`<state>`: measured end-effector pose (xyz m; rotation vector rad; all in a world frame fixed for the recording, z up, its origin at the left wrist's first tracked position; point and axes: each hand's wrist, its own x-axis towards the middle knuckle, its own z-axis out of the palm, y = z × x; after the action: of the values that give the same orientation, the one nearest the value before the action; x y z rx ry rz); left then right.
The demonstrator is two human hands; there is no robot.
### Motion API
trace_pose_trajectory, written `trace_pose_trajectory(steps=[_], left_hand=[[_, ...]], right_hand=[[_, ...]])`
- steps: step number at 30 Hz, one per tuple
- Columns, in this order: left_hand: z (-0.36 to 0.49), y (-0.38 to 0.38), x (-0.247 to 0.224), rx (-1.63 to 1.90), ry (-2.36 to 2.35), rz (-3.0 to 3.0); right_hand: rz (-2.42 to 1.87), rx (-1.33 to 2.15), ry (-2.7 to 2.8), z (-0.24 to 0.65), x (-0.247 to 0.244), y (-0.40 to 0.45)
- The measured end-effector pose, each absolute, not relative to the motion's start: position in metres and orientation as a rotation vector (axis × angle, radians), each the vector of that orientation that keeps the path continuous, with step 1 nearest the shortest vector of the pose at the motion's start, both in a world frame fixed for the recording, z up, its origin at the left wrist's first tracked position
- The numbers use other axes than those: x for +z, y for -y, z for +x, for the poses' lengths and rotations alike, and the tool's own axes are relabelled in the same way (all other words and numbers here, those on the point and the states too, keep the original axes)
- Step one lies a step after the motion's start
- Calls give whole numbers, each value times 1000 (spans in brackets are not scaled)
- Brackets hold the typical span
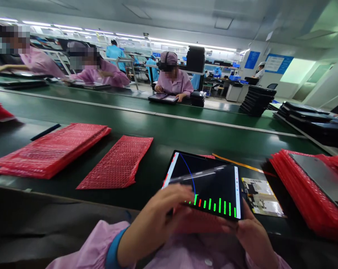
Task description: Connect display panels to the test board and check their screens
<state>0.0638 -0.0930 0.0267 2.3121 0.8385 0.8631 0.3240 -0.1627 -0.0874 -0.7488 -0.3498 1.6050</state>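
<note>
A tablet-like screen (pixel 213 183) tilts up in front of me, its dark display showing a blue curved line, green bars and one red bar. My right hand (pixel 254 235) grips its lower right corner. Over the lower left of the display reaches my left hand (pixel 155 216), fingers stretched out and slightly blurred; whether the fingertips touch the glass I cannot tell. A blue band (pixel 114 246) circles the left wrist. Beneath the screen some red bubble wrap (pixel 197 220) shows. Right of the tablet lies a flat panel with bare circuitry and an orange ribbon (pixel 262 196).
A red bubble-wrap pouch (pixel 115 162) and a stack of pouches (pixel 54 149) lie left on the green bench (pixel 157 129). At right stands another red stack (pixel 309 190) with a dark panel on top. Black stacks (pixel 257 101) and co-workers (pixel 174 80) are across the bench.
</note>
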Motion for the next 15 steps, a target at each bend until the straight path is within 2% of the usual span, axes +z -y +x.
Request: trace_pose_trajectory(steps=[2, 4, 9, 15], left_hand=[[58, 84, 21, 1136, -1086, 2267], [51, 67, 15, 1233, -1261, 2071], [46, 43, -1, 998, -1051, 1496], [60, 54, -9, 965, -1180, 1786]], right_hand=[[-747, 1592, 295, 325, -87, 163], [-748, 1593, 238, 328, -89, 164], [-793, 1638, 173, 337, -99, 167], [-826, 1653, 196, 340, -105, 168]])
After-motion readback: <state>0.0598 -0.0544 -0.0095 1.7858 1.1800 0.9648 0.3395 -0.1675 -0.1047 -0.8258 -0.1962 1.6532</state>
